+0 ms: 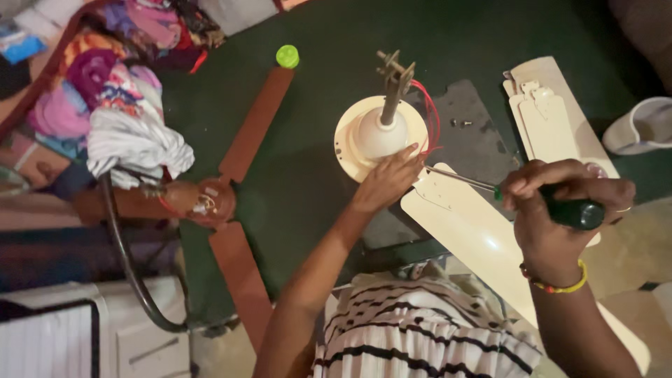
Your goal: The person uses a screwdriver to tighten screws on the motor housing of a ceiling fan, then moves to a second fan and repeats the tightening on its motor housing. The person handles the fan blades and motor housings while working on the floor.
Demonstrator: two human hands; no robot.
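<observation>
The fan motor (378, 133) is steadied by the spread left hand (386, 183). A screwdriver (553, 207) is gripped in the closed right hand (553, 210), over a cream blade (476, 238). A brown fan (210, 199) and clothes (119, 91) lie left.

The single head-worn camera looks steeply down, close above the cream metal ceiling-fan motor (379, 133) on the dark green floor mat (315, 182).

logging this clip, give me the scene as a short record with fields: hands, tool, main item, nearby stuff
left hand: left hand rests on the cream ceiling fan motor
right hand: right hand grips a green-handled screwdriver, its shaft reaching toward the blade bracket
main item: cream fan blade attached at the motor, red wires by the downrod
nearby: loose cream blades, brown ceiling fan, green cap, pile of clothes
surface: dark green mat
</observation>
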